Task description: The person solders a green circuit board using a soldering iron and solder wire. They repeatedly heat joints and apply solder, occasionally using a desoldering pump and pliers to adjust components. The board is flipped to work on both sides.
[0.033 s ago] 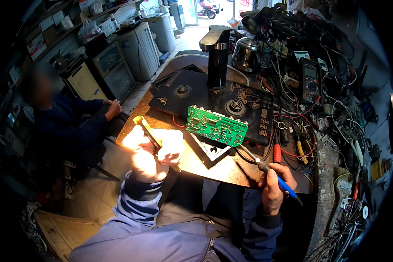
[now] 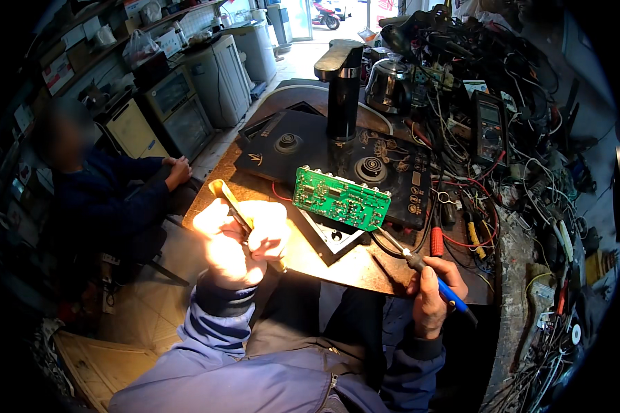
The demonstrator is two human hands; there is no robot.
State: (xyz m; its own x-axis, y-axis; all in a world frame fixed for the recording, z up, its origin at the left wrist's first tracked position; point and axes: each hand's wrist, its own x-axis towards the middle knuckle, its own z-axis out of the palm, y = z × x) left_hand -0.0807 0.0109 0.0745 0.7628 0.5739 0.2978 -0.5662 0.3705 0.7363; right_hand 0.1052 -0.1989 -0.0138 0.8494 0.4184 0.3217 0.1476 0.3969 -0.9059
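My left hand point(image 2: 240, 248) is closed round a slim yellow strip-like thing point(image 2: 223, 194), whose kind I cannot make out. Strong light washes out those fingers. A blue-handled soldering iron point(image 2: 416, 261) is gripped in my right hand point(image 2: 435, 294). Its tip meets the lower right corner of a green circuit board point(image 2: 340, 199), though I cannot tell whether it touches. The board is tilted, solder side up, over the front of a black two-ring cooktop point(image 2: 317, 160). Below it, a dark-framed panel with a white face point(image 2: 329, 236) lies on the wooden table point(image 2: 303, 265).
A black faucet-like device point(image 2: 343, 103) stands on the cooktop, with a steel kettle point(image 2: 388, 84) behind. Tangled cables, a multimeter point(image 2: 490, 124), a red-handled tool point(image 2: 437, 241) and yellow-black pliers point(image 2: 474, 234) crowd the right. Another person point(image 2: 110, 186) sits at left, hands clasped.
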